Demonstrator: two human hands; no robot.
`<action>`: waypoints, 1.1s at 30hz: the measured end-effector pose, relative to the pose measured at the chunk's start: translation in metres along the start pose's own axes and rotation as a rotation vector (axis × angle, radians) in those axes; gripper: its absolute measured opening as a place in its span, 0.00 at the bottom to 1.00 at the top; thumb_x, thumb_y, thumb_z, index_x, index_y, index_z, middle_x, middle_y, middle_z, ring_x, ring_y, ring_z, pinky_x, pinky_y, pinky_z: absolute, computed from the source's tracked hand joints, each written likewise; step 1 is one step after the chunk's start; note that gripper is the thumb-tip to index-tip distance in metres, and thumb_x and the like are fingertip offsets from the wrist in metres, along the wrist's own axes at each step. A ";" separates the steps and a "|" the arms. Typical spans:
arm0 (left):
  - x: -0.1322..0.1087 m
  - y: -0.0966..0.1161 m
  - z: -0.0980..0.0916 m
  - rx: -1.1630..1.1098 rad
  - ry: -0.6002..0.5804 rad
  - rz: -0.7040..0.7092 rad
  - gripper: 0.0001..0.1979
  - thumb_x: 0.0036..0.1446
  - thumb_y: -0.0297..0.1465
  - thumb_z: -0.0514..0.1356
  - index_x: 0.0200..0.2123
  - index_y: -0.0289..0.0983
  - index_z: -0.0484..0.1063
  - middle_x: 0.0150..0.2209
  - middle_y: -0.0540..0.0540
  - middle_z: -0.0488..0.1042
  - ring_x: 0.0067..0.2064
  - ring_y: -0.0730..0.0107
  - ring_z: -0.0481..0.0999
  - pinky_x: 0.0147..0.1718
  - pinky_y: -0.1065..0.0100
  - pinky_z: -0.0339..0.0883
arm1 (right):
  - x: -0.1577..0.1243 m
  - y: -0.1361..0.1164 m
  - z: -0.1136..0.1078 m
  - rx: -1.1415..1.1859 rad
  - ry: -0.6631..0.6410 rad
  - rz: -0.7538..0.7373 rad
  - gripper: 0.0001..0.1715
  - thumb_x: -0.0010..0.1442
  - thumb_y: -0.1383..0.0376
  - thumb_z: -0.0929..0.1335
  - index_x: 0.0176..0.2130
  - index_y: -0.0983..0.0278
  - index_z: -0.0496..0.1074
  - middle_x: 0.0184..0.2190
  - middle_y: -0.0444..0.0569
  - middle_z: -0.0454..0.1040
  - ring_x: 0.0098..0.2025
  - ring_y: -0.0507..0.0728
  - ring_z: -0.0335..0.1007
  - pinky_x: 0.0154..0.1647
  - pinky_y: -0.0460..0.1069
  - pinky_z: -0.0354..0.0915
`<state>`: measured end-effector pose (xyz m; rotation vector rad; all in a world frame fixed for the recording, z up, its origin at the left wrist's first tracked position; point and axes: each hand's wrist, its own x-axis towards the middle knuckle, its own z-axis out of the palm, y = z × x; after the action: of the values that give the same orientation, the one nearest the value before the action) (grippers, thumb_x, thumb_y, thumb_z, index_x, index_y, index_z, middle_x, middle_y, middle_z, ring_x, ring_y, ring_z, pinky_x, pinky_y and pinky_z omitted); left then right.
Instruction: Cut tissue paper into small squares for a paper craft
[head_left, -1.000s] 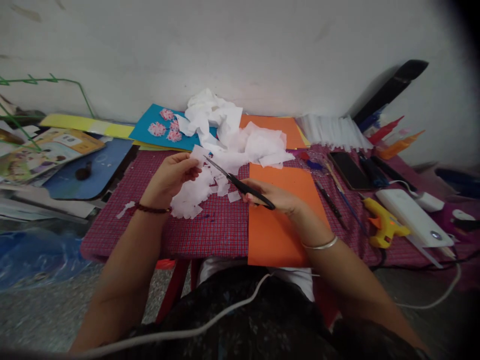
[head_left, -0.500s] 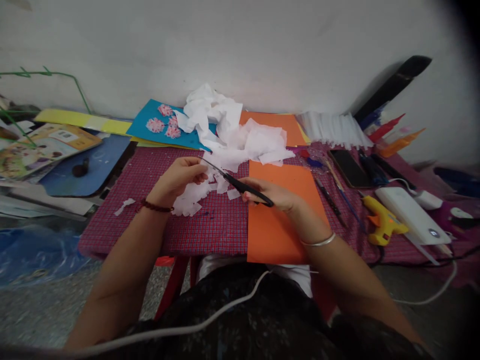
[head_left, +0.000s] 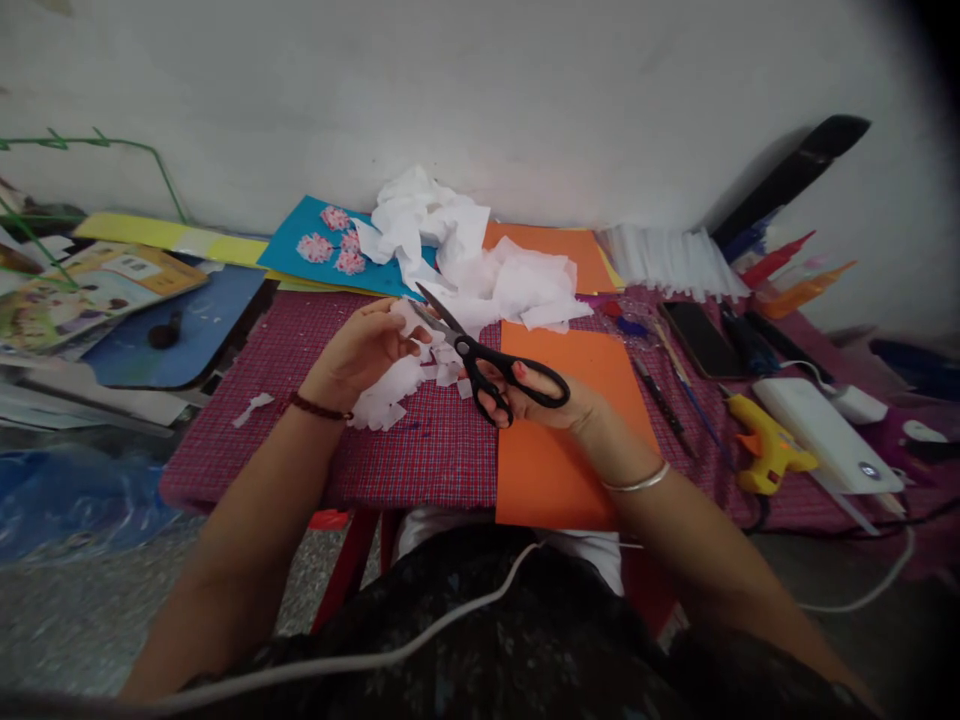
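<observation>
My right hand (head_left: 544, 397) grips black-handled scissors (head_left: 463, 346) by the finger loops, and their blades are spread apart. Pinched in my left hand (head_left: 369, 345) is a small piece of white tissue paper (head_left: 405, 316), close to the blade tips. Beneath both hands lie cut tissue scraps (head_left: 386, 395) on the red checked cloth (head_left: 442, 470). Partly under my right hand is an orange sheet (head_left: 574, 470). Behind the hands sits a crumpled heap of white tissue (head_left: 431, 220).
A blue card (head_left: 289, 245) with pink flowers lies at the back left. On the right are a phone (head_left: 701, 338), a yellow glue gun (head_left: 766, 445), a white power bank (head_left: 814, 430) and brushes. Books (head_left: 112, 290) are stacked at the left. A wall stands behind.
The scissors have turned flat to view and their blades have opened. The tissue piece in my left hand now shows more clearly, beside the blades.
</observation>
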<state>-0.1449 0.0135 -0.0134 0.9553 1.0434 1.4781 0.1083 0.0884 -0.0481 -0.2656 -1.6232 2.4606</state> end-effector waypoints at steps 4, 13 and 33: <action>0.002 -0.001 -0.008 0.021 0.146 0.075 0.06 0.43 0.30 0.66 0.25 0.36 0.72 0.29 0.50 0.75 0.27 0.76 0.73 0.27 0.73 0.67 | -0.007 -0.011 0.002 -0.297 0.047 -0.050 0.37 0.58 0.39 0.71 0.48 0.67 0.69 0.33 0.46 0.71 0.29 0.50 0.66 0.26 0.45 0.62; 0.001 -0.003 -0.011 0.205 0.103 -0.014 0.06 0.42 0.29 0.67 0.21 0.36 0.72 0.20 0.52 0.68 0.22 0.78 0.66 0.22 0.73 0.59 | -0.009 -0.019 0.005 -0.517 0.065 -0.023 0.36 0.59 0.40 0.71 0.51 0.64 0.67 0.34 0.45 0.67 0.34 0.51 0.63 0.32 0.47 0.64; -0.003 0.003 -0.004 0.205 0.078 0.054 0.10 0.43 0.31 0.67 0.18 0.36 0.68 0.16 0.54 0.62 0.19 0.80 0.58 0.20 0.72 0.53 | -0.009 -0.021 0.002 -0.584 0.043 -0.053 0.40 0.58 0.38 0.71 0.55 0.64 0.67 0.36 0.46 0.66 0.36 0.52 0.61 0.36 0.48 0.62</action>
<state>-0.1488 0.0099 -0.0117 1.0840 1.2525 1.4832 0.1179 0.0924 -0.0273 -0.3413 -2.2588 1.8708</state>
